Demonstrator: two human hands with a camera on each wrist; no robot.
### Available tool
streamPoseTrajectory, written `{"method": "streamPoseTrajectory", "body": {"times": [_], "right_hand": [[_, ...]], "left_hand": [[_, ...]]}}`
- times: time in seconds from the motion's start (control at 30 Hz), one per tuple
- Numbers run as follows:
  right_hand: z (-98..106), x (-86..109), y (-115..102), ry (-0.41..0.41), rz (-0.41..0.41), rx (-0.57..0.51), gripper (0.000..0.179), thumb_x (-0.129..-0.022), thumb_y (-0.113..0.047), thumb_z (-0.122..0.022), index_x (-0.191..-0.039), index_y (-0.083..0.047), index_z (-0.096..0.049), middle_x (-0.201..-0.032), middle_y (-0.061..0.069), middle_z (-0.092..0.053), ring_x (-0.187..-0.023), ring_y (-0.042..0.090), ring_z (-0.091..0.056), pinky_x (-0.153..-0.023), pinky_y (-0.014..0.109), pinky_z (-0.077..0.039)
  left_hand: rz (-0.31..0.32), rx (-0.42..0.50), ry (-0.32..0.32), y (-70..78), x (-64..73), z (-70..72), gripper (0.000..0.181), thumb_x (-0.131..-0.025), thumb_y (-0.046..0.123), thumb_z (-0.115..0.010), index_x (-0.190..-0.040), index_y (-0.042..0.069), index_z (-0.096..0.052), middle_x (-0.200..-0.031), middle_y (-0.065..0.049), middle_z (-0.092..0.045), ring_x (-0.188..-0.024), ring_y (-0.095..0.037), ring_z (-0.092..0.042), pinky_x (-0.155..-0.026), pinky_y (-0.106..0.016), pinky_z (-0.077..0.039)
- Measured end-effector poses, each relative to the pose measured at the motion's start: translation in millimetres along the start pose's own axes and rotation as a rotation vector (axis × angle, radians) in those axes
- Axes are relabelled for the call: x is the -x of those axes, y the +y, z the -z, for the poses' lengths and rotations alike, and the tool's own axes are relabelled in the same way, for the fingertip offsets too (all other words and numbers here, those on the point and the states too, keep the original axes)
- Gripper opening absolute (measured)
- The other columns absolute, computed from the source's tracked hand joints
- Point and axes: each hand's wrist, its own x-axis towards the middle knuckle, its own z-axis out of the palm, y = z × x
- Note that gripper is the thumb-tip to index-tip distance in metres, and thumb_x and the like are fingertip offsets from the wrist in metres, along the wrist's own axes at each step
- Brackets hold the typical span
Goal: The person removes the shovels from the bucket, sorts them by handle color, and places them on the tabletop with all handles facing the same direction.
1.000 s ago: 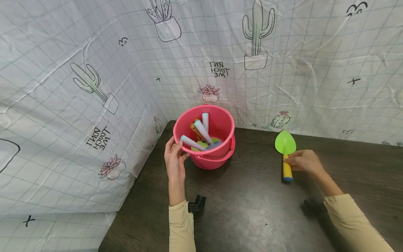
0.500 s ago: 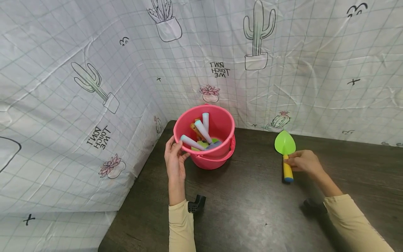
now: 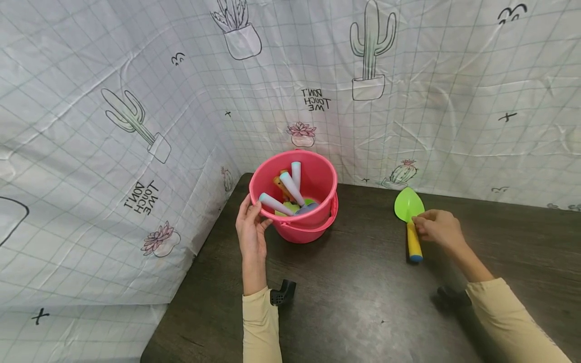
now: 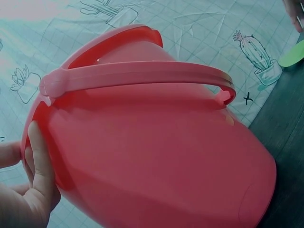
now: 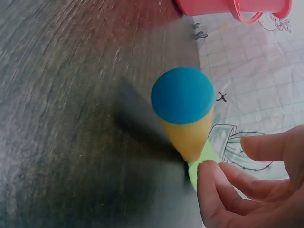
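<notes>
In the head view a pink bucket [image 3: 301, 234] stands at the back left, its carrying handle hanging down in front. My left hand [image 3: 252, 237] pinches its rim, thumb and fingers on either side of the wall, as the left wrist view also shows. Inside the bucket lie several toy tools with white, blue-tipped handles [image 3: 292, 187] and an orange piece [image 3: 280, 182]. To the right, a toy shovel [image 3: 413, 242] with green blade and yellow handle lies on the table. My right hand [image 3: 439, 228] is at its neck; in the right wrist view the thumb [image 5: 263, 147] is parted from the fingers.
The dark wooden table [image 3: 345, 302] meets a white cactus-print cloth [image 3: 281, 91] behind and at the left. Black camera mounts sit at both wrists, the left mount [image 3: 283, 293] near the table's middle.
My right hand has loosened from the shovel's yellow handle and shifted slightly up toward its neck. The left hand and bucket stay where they were.
</notes>
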Motion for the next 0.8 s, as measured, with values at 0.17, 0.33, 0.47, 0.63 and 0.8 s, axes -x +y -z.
{"method": "streamPoseTrajectory", "body": {"times": [0.17, 0.33, 0.47, 0.63, 0.8], "right_hand": [[-2.5, 4.1, -13.1, 0.089, 0.075, 0.062, 0.045, -0.106, -0.022, -0.058, -0.121, 0.02, -0.059, -0.095, 0.026, -0.072, -0.071, 0.016, -0.071, -0.062, 0.029, -0.062], [-6.4, 10.5, -33.2, 0.092, 0.14, 0.045, 0.042, -0.106, -0.024, -0.059, -0.119, 0.016, -0.062, -0.097, 0.024, -0.072, -0.07, 0.014, -0.071, -0.063, 0.029, -0.062], [-8.6, 15.6, -49.5, 0.074, 0.181, 0.006, 0.042, -0.106, -0.027, -0.059, -0.12, 0.012, -0.063, -0.1, 0.021, -0.072, -0.075, 0.006, -0.068, -0.067, 0.027, -0.062], [-10.4, 22.1, -73.3, 0.035, 0.242, -0.066, 0.043, -0.107, -0.031, -0.06, -0.121, 0.01, -0.063, -0.103, 0.017, -0.072, -0.079, -0.001, -0.066, -0.069, 0.022, -0.061], [-14.7, 31.0, -97.0, -0.007, 0.275, -0.123, 0.04, -0.107, -0.028, -0.06, -0.122, 0.01, -0.062, -0.1, 0.01, -0.071, -0.082, 0.001, -0.066, -0.071, 0.021, -0.061]], "left_hand": [[0.007, -0.006, -0.002, -0.3, -1.1, 0.1, 0.048, -0.103, 0.008, -0.06, -0.15, 0.003, -0.052, -0.126, -0.018, -0.06, -0.09, -0.021, -0.065, -0.065, -0.021, -0.06], [-0.001, -0.007, -0.001, -0.3, -1.2, 0.4, 0.048, -0.102, 0.005, -0.06, -0.149, 0.001, -0.051, -0.119, -0.018, -0.059, -0.09, -0.024, -0.065, -0.064, -0.022, -0.06], [0.002, 0.012, -0.007, 0.5, -1.7, 0.4, 0.048, -0.102, 0.004, -0.059, -0.148, 0.0, -0.05, -0.113, -0.018, -0.057, -0.087, -0.024, -0.064, -0.063, -0.023, -0.06], [0.014, 0.019, -0.009, 2.5, -1.9, -0.5, 0.047, -0.102, 0.002, -0.057, -0.148, 0.0, -0.049, -0.108, -0.017, -0.055, -0.082, -0.02, -0.064, -0.062, -0.023, -0.06], [0.031, 0.04, -0.013, 6.3, -0.4, -2.3, 0.055, -0.1, -0.003, -0.055, -0.153, 0.0, -0.042, -0.106, -0.017, -0.055, -0.084, -0.022, -0.067, -0.061, -0.024, -0.061]]}}
